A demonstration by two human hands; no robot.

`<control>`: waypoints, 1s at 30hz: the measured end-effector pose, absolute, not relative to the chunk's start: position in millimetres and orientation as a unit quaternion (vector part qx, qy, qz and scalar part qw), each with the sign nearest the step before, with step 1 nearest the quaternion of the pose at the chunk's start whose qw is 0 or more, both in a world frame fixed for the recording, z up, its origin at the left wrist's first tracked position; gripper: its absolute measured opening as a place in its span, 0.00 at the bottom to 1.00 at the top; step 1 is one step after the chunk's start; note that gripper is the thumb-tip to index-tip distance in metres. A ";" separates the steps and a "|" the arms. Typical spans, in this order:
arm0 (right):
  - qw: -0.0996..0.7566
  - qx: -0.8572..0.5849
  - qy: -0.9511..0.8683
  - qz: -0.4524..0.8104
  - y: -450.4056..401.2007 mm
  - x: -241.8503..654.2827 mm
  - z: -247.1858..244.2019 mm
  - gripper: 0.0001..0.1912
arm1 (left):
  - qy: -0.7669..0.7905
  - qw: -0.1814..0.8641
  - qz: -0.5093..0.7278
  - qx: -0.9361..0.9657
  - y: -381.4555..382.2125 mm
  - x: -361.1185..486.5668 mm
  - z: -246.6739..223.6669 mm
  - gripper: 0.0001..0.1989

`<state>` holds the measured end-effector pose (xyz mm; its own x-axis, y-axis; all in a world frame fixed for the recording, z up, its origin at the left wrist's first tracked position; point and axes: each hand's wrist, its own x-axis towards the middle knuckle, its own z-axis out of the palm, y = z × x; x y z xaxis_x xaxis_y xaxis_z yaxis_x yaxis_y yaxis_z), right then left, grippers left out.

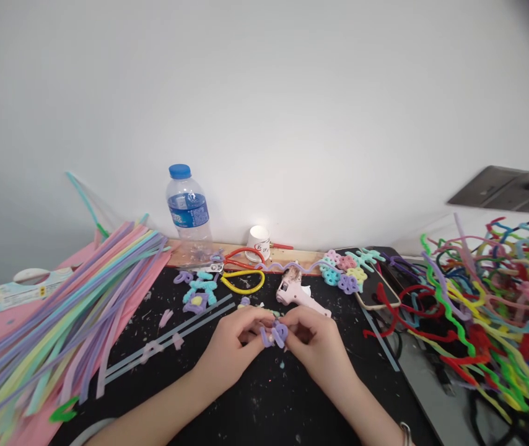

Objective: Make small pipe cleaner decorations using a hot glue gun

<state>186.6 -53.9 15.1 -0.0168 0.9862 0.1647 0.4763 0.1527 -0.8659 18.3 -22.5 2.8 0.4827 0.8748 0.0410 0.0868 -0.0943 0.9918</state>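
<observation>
From where I stand, the head view has both bare hands low over the black mat (264, 409), close together in the middle, with a small purple looped piece (280, 335) between them. The left hand (230, 344) pinches it from one side with thumb and fingertips, and the right hand (323, 347) does the same from the other; the rest of the fingers curl in, partly hidden, so I can't tell how firmly they press. A grip from both sides probably steadies something so small and soft, and leaves its loops showing. Just beyond the knuckles lies a pale pink glue gun (299, 294), near enough, I'd say, for a short reach. The pliers (244, 290) rest open with their red and yellow handles apart, while the finished-looking flower cluster (349, 283) sits farther back, likely safe from the wrists. The straight fuzzy stems (106, 297) are laid lengthwise at the left, perhaps so that single ones pull free, and a loose tangle of bent ones (492, 310) is heaped at the right. The bottle (187, 214) and paper cup (259, 237) stand against the wall, presumably out of the elbows' way.
</observation>
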 end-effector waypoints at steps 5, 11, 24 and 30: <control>0.430 -0.549 -0.671 0.252 -57.7 182.0 21.7 0.08 | 0.371 0.512 0.365 0.683 -25.4 17.2 7.1 0.10; 0.484 -0.529 -0.614 0.330 -56.3 184.9 22.9 0.05 | 0.345 0.504 0.391 0.689 -23.9 13.9 3.6 0.10; 0.477 -0.533 -0.618 0.328 -57.2 185.0 21.1 0.04 | 0.285 0.694 0.368 0.549 -22.6 17.1 4.9 0.07; 0.453 -0.517 -0.693 0.216 -61.4 181.9 30.8 0.09 | 0.286 0.721 0.347 0.527 -23.2 18.2 0.9 0.10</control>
<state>181.9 -61.4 30.8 -0.0550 0.9126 0.4051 0.5212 0.3723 -0.7680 18.2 -23.2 0.9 0.5959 0.8018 -0.0455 -0.1993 0.2025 0.9588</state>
